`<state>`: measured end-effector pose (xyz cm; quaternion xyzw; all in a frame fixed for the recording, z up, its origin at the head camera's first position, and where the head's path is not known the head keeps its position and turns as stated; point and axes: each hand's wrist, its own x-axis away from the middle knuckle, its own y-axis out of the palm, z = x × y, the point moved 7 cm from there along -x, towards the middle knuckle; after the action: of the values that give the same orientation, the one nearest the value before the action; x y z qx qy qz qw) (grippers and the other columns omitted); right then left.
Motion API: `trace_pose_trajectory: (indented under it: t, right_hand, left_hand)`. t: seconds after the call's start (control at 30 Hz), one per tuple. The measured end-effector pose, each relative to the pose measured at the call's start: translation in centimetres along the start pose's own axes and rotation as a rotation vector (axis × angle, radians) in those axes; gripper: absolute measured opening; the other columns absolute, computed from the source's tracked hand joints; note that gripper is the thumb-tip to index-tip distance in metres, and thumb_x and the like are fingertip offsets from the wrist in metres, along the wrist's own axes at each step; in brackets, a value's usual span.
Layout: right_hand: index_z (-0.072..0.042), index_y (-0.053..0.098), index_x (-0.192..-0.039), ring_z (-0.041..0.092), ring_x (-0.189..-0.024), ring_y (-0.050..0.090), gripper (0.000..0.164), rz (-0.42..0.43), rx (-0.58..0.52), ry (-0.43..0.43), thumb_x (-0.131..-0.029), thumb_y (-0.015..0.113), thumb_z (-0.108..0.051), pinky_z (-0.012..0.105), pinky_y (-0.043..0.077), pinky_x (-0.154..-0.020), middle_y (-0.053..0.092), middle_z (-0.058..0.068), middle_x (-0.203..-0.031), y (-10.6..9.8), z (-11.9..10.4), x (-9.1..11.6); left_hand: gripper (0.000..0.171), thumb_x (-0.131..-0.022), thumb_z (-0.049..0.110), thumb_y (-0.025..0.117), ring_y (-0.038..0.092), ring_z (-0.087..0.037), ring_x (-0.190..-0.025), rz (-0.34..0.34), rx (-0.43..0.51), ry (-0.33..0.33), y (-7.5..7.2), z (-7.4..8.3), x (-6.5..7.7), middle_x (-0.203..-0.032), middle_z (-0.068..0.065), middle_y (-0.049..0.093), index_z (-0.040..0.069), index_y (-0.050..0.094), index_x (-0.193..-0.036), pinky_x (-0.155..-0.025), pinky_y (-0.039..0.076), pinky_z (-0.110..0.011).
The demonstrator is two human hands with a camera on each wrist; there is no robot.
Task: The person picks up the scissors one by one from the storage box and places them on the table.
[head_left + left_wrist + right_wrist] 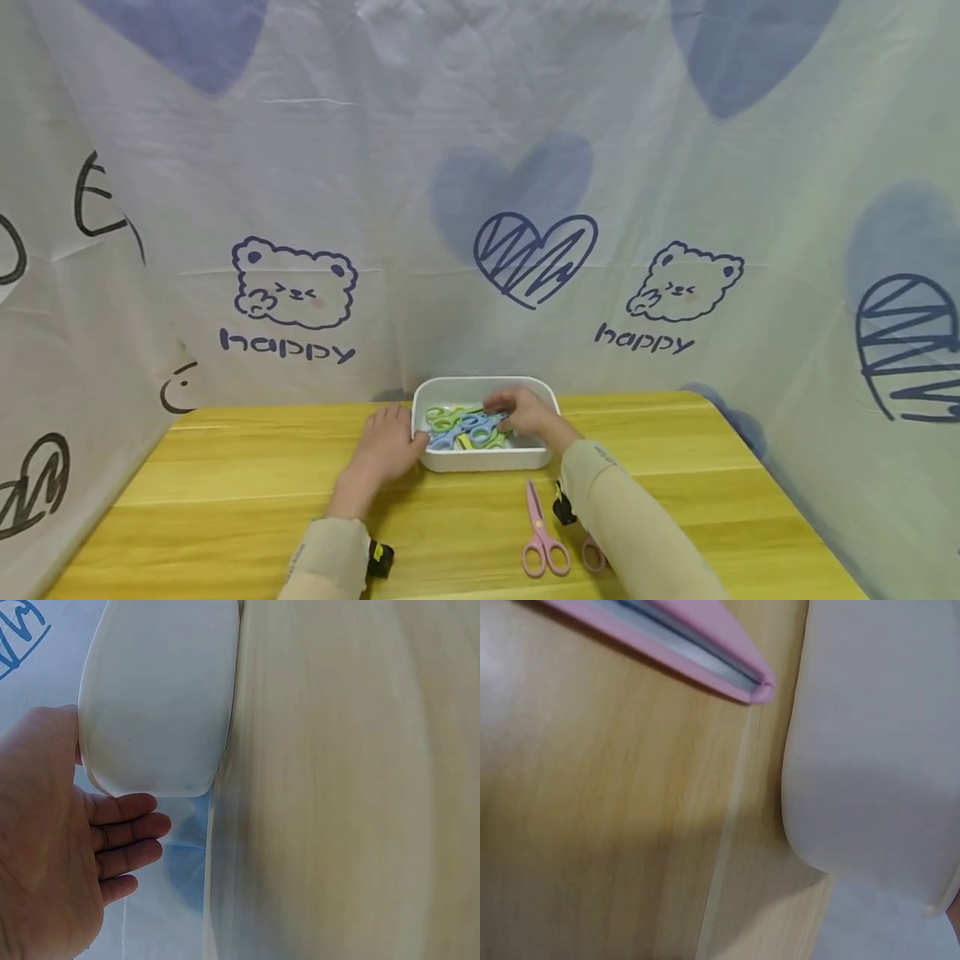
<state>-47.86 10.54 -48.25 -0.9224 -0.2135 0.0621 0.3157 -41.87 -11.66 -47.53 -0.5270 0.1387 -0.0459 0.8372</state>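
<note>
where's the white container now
In the head view, the white container sits centrally, far back on the table, the left hand at its left end.

The box stands at the far edge of the table, near the middle, its long side running left to right. Several pairs of scissors lie overlapping inside it, mostly toward the left and centre. The left hand is at the box's left end; the right hand reaches in over the right. Before the box, right of centre, a separate pair points its tip toward the front wall without touching. Right of that, another pair lies partly beneath the right sleeve. Cloth hangs behind the table.
</note>
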Motion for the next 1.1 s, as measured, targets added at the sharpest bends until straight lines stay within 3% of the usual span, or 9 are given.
trace_pose_trajectory:
  t: [0.3,0.6,0.77,1.1]
  right_hand:
    - [0.009,0.070,-0.117,0.031,-0.107,0.071,0.036,0.026,0.028,-0.016,-0.082,0.073,0.016,0.034,0.056,-0.092,0.076,0.020,-0.111,-0.14,0.36,-0.05]
    - [0.012,0.072,-0.115,0.025,-0.094,0.072,0.032,-0.031,0.038,-0.085,-0.083,0.075,0.012,0.026,0.057,-0.083,0.076,0.021,-0.107,0.24,-0.11,-0.13]
    - [0.010,0.073,-0.114,0.018,-0.092,0.070,0.031,-0.034,0.057,-0.078,-0.084,0.079,0.005,0.026,0.056,-0.084,0.076,0.018,-0.108,0.04,-0.20,0.01]
    - [0.008,0.073,-0.116,0.024,-0.104,0.070,0.029,-0.035,0.053,-0.085,-0.089,0.078,-0.002,0.034,0.055,-0.096,0.075,0.018,-0.112,-0.03,-0.34,0.14]
  left_hand:
    - [0.049,-0.097,0.029,0.056,0.047,-0.035,-0.111,0.012,-0.001,0.007,0.08,0.00,-0.01,-0.114,-0.017,0.056,-0.009,0.057,-0.127,-0.108,0.036,-0.054]
    - [0.050,-0.098,0.030,0.055,0.046,-0.035,-0.112,0.003,0.005,-0.007,0.07,-0.04,-0.10,-0.115,-0.017,0.055,-0.009,0.055,-0.129,-0.110,0.035,-0.053]
    - [0.049,-0.097,0.028,0.055,0.047,-0.036,-0.111,0.007,0.002,-0.001,0.01,0.06,-0.04,-0.114,-0.017,0.056,-0.010,0.056,-0.128,-0.109,0.036,-0.054]
    - [0.049,-0.097,0.027,0.056,0.048,-0.036,-0.114,0.001,0.004,-0.006,0.11,0.02,-0.05,-0.117,-0.018,0.057,-0.010,0.055,-0.129,-0.111,0.035,-0.054]
